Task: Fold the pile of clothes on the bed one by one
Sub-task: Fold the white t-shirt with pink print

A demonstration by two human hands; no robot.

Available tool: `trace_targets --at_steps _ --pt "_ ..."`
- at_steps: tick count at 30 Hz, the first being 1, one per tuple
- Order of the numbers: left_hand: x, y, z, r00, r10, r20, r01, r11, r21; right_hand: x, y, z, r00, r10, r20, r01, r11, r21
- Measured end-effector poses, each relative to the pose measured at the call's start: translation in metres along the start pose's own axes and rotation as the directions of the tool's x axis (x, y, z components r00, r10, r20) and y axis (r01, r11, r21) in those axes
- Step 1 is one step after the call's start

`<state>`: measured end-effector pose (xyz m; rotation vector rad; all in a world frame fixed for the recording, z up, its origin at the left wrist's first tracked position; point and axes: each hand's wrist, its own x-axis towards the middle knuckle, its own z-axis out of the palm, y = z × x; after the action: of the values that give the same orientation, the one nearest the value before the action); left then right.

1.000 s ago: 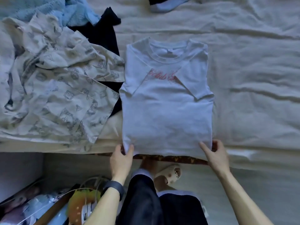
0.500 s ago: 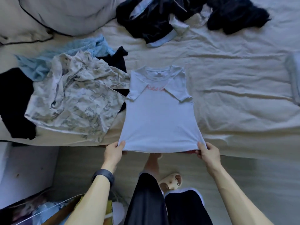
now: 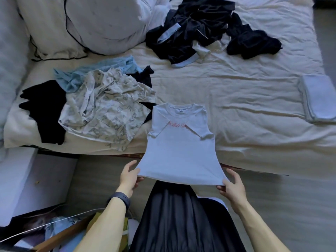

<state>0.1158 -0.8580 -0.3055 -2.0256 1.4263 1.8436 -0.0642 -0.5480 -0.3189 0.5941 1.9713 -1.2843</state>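
We pinch the near hem corners of the white T-shirt (image 3: 180,151) in our left hand (image 3: 130,176) and right hand (image 3: 231,186), collar resting at the bed's (image 3: 245,99) near edge, sleeves tucked inward, presumably to fold the hem far toward the collar.

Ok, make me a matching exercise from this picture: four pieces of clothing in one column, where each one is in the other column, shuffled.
Clothing
1. white T-shirt with pink lettering
2. crumpled cream printed garment
3. folded pale blue cloth
4. heap of dark clothes with pale blue trim

Places
A. alone at the right edge of the cream-sheeted bed
B. far side of the bed, beside the white pillow
C. hem pinched by the left hand and right hand
D. left of the T-shirt, lying over black clothing

Pairs: 1-C, 2-D, 3-A, 4-B
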Motion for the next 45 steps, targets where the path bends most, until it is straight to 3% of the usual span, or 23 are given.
trace_targets --at_steps 5,8,12,15,22,29,37,40,45 --pt "0.013 0.038 0.001 0.989 0.004 0.149 0.003 0.999 -0.049 0.019 -0.045 0.002 0.991 0.025 0.129 -0.03 0.999 0.034" --pt "0.03 0.074 0.002 0.96 0.078 0.27 -0.107 0.99 0.095 0.042 -0.088 0.006 0.977 -0.044 0.209 0.053 0.998 -0.04" --pt "0.08 0.124 0.022 0.936 0.295 0.191 -0.338 0.904 0.261 0.096 -0.145 0.031 0.976 -0.182 0.116 0.204 0.952 -0.228" --pt "0.139 0.155 0.047 0.913 0.398 0.094 -0.403 0.835 0.376 0.148 -0.18 0.06 0.957 -0.285 0.051 0.284 0.891 -0.353" --pt "0.261 0.189 0.133 0.9 0.434 -0.033 -0.383 0.826 0.413 0.284 -0.198 0.149 0.933 -0.332 -0.138 0.251 0.878 -0.408" --pt "0.308 0.181 0.156 0.869 0.49 -0.067 -0.358 0.718 0.597 0.336 -0.188 0.169 0.942 -0.253 -0.22 0.114 0.859 -0.498" --pt "0.308 0.188 0.153 0.863 0.504 -0.037 -0.404 0.732 0.549 0.334 -0.2 0.164 0.934 -0.303 -0.191 0.186 0.865 -0.466" --pt "0.301 0.19 0.155 0.901 0.432 -0.035 -0.361 0.795 0.488 0.325 -0.194 0.159 0.957 -0.237 -0.169 0.153 0.903 -0.4" --pt "0.261 0.15 0.134 0.947 0.32 -0.02 -0.285 0.867 0.408 0.268 -0.162 0.127 0.985 -0.164 -0.047 0.121 0.865 -0.487"
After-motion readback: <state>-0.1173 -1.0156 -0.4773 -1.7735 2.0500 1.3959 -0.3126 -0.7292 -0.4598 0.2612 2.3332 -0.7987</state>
